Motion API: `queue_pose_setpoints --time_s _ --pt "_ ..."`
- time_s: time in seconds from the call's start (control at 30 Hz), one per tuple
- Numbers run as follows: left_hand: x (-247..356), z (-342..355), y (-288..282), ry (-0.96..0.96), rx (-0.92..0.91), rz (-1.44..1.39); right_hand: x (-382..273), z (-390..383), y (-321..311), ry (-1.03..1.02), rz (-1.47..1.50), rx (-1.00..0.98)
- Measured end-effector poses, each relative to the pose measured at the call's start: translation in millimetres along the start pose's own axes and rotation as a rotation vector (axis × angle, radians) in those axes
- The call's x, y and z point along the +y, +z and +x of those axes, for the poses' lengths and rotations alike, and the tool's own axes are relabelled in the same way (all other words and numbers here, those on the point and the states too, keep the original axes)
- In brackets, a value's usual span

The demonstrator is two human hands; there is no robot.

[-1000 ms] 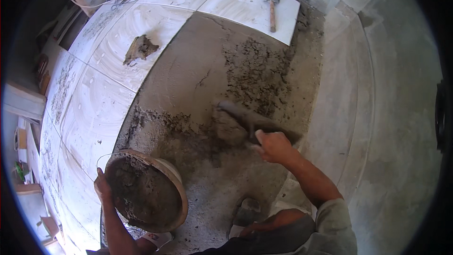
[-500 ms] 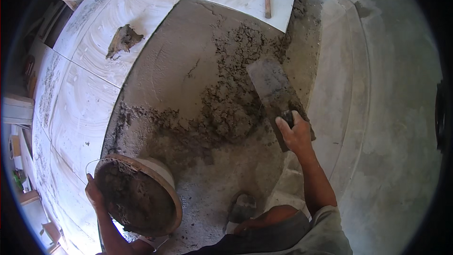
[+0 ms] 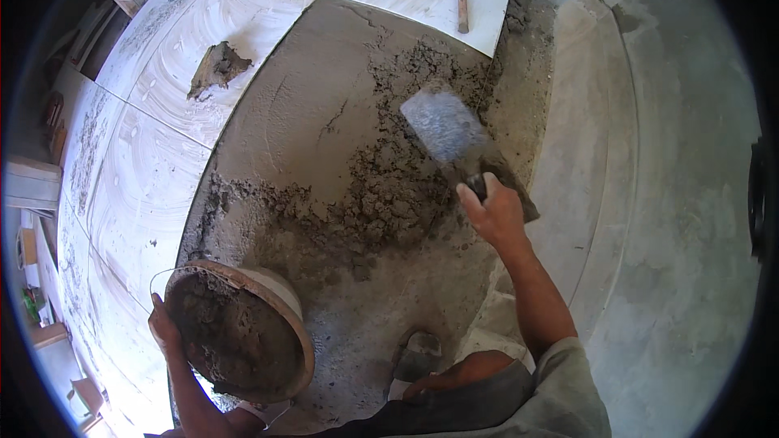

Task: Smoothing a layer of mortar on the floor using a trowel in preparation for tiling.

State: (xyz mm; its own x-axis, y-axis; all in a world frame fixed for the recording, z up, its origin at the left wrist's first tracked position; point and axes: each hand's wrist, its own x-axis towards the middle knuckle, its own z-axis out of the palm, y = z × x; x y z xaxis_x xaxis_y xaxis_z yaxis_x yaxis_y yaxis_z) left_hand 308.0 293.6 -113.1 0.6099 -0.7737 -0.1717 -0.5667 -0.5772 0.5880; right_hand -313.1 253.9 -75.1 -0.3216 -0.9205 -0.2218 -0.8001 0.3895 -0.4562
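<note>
My right hand [image 3: 497, 215] is closed round the dark handle of a rectangular plastering trowel [image 3: 445, 124]. Its shiny blade slants to the upper left over a band of loose, crumbly mortar [image 3: 398, 199]. Down at the left, my left hand [image 3: 165, 329] grips a round bucket [image 3: 305, 331] at its left rim, beside the thin wire handle. The bucket tilts, and wet grey mortar [image 3: 235, 332] shows inside it. Beyond the crumbly band, a smoothed mortar bed [image 3: 300, 105] borders the white tiles.
Large smeared white tiles [image 3: 146, 158] cover the left and far side. A lump of mortar [image 3: 217, 70] sits on one, and a mallet [image 3: 462, 2] on another. A concrete ledge [image 3: 580, 146] and wall [image 3: 682, 195] run along the right. My shoe [image 3: 422, 354] is near the bottom.
My right hand and the trowel have moved up and to the left over the crumbly mortar. My left hand and the bucket have hardly shifted.
</note>
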Motion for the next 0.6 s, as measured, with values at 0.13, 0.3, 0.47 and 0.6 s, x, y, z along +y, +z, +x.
queue_pose_setpoints --time_s 0.13,0.3,0.47,0.6 --pt "-13 10 6 0.011 -0.006 0.060 12 -7 60 -0.141 -0.155 -0.196" --pt "-4 3 -2 0.011 -0.005 -0.029 3 -11 42 -0.226 -0.180 -0.322" --pt "1 0 4 0.040 0.033 0.066 -3 -12 41 -0.049 0.033 -0.193" --pt "-5 2 4 0.023 0.039 0.077 -18 -24 70 -0.258 -0.187 -0.303"
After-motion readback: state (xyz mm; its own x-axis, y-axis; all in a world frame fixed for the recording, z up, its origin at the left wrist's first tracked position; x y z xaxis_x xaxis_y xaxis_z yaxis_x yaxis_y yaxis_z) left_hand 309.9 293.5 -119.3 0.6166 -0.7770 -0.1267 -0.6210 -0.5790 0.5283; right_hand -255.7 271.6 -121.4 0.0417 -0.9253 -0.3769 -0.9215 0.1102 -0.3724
